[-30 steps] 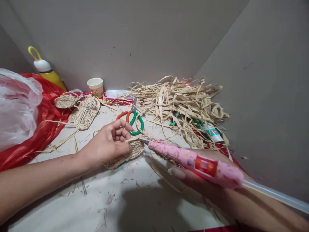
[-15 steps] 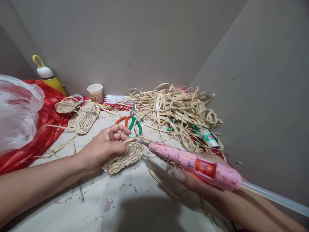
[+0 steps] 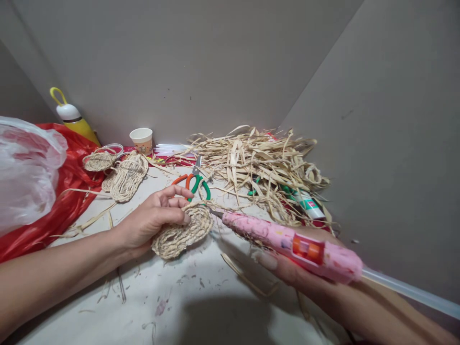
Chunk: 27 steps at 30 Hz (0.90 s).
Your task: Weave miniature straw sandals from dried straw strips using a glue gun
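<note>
My left hand pinches the upper edge of an oval woven straw sole, tilted just above the table. In my right hand is a pink hot glue gun, fingers wrapped round it from below, mostly hidden by its body. A clear glue stick sticks out of its rear. The dark metal nozzle is at the right end of the sole's rim, close to or touching it. From there a braided straw cord trails to the right. Scissors with orange and green handles lie just behind my left fingers.
A heap of dry straw strips lies against the wall. Two or more woven straw pieces rest at the left, by red and white plastic bags. Behind are a paper cup, a yellow bottle and glue sticks.
Hardly anything differs. The view has shifted slightly, and the sole and glue gun keep nearly the same positions, both hands still holding them.
</note>
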Tool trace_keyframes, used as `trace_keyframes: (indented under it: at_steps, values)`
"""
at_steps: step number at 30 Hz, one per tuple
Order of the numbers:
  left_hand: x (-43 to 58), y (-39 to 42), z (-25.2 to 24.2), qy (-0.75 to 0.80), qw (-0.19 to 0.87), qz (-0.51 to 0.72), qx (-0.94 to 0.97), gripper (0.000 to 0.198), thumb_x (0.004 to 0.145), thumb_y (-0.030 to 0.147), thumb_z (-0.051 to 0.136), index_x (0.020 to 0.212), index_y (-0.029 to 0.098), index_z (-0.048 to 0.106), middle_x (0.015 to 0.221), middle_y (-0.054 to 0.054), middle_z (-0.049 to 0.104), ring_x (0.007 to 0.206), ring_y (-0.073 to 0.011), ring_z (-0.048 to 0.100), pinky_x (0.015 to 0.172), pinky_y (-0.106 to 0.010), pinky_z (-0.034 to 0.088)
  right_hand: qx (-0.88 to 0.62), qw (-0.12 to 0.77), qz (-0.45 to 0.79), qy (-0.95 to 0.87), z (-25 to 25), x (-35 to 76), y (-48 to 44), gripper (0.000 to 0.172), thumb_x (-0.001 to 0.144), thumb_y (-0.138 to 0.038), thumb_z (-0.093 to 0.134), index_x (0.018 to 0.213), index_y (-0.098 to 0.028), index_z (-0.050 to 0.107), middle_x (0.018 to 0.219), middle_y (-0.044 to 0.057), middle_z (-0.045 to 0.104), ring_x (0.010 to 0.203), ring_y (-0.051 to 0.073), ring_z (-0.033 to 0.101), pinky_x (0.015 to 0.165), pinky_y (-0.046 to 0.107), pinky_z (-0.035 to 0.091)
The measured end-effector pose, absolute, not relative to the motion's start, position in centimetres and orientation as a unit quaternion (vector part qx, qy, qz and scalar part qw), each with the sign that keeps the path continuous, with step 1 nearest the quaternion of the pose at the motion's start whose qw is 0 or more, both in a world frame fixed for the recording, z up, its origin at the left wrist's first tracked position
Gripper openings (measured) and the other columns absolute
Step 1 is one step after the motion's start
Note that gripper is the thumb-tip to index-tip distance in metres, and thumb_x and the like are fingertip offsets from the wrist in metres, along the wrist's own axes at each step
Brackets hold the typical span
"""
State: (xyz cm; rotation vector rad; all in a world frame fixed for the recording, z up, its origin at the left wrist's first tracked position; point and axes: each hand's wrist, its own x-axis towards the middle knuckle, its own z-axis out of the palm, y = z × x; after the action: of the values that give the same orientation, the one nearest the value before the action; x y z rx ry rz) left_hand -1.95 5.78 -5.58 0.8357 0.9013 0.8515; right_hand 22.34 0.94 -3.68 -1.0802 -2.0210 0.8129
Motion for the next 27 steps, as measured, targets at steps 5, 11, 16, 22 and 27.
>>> trace_keyframes:
  at_steps: [5, 11, 16, 22, 27]
  values:
    - [-2.1, 6.0, -5.9, 0.409, 0.734, 0.390, 0.376, 0.041, 0.059, 0.003, 0.068, 0.095, 0.016, 0.057, 0.059, 0.007, 0.054, 0.048, -0.0042, 0.048, 0.049, -0.015, 0.041, -0.449, 0.339, 0.377, -0.736, -5.5, 22.2, 0.2, 0.034, 0.095, -0.044, 0.053, 0.125, -0.033, 0.064, 0.094, 0.005, 0.076, 0.097, 0.026, 0.072, 0.060, 0.026, 0.064]
    - [-2.2, 6.1, -5.9, 0.418, 0.730, 0.389, 0.376, 0.042, 0.058, 0.004, 0.069, 0.096, 0.017, 0.057, 0.067, 0.002, 0.061, 0.053, -0.0080, 0.055, 0.051, -0.018, 0.043, -0.447, 0.353, 0.393, -0.722, -5.4, 22.3, 0.2, 0.034, 0.094, -0.037, 0.056, 0.127, -0.032, 0.063, 0.089, 0.003, 0.076, 0.098, 0.025, 0.072, 0.065, 0.026, 0.064]
    - [-2.2, 6.0, -5.7, 0.407, 0.737, 0.396, 0.367, 0.039, 0.059, 0.002, 0.067, 0.095, 0.017, 0.058, 0.061, 0.004, 0.060, 0.049, -0.0065, 0.053, 0.050, -0.016, 0.043, -0.414, 0.279, 0.418, -0.759, -4.2, 23.0, 0.9, 0.038, 0.093, -0.030, 0.059, 0.130, -0.030, 0.061, 0.086, 0.003, 0.077, 0.087, 0.025, 0.074, 0.060, 0.024, 0.063]
    - [-2.2, 5.9, -5.6, 0.401, 0.740, 0.408, 0.354, 0.038, 0.059, 0.001, 0.067, 0.093, 0.017, 0.060, 0.052, 0.008, 0.055, 0.044, -0.0055, 0.049, 0.047, -0.015, 0.041, -0.426, 0.261, 0.403, -0.766, -3.9, 23.1, 0.7, 0.040, 0.096, -0.033, 0.050, 0.137, -0.035, 0.054, 0.079, 0.002, 0.076, 0.080, 0.025, 0.075, 0.047, 0.024, 0.060]
    - [-2.2, 6.1, -5.6, 0.421, 0.735, 0.403, 0.348, 0.042, 0.058, 0.004, 0.069, 0.097, 0.017, 0.060, 0.053, 0.007, 0.053, 0.044, -0.0070, 0.049, 0.046, -0.017, 0.041, -0.419, 0.260, 0.349, -0.797, -3.1, 22.9, 1.0, 0.040, 0.091, -0.029, 0.059, 0.130, -0.035, 0.060, 0.074, 0.002, 0.075, 0.077, 0.025, 0.075, 0.042, 0.024, 0.057]
